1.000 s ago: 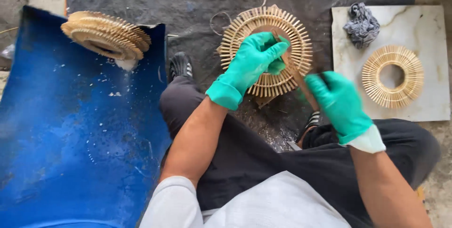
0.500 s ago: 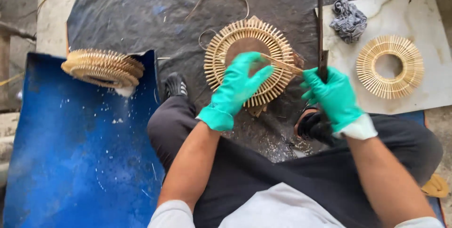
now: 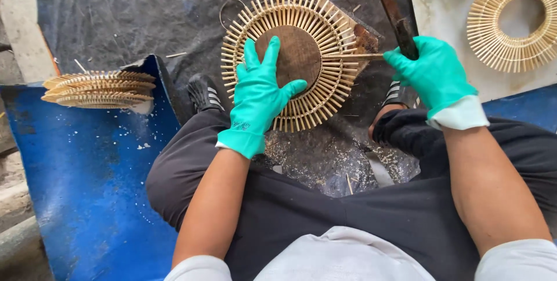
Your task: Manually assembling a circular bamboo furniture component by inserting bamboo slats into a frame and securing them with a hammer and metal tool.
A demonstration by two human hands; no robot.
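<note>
Here, left hand (image 3: 259,92) flat on one bamboo ring (image 3: 293,57) | right hand (image 3: 432,72) gripping one blade (image 3: 391,8)

Even, soft daylight fills the view, bright without harsh glare. Shadows stay faint and short under the stacked bamboo rings (image 3: 98,88). Focus is crisp centrally; edges bend slightly from wide-angle distortion.
</note>
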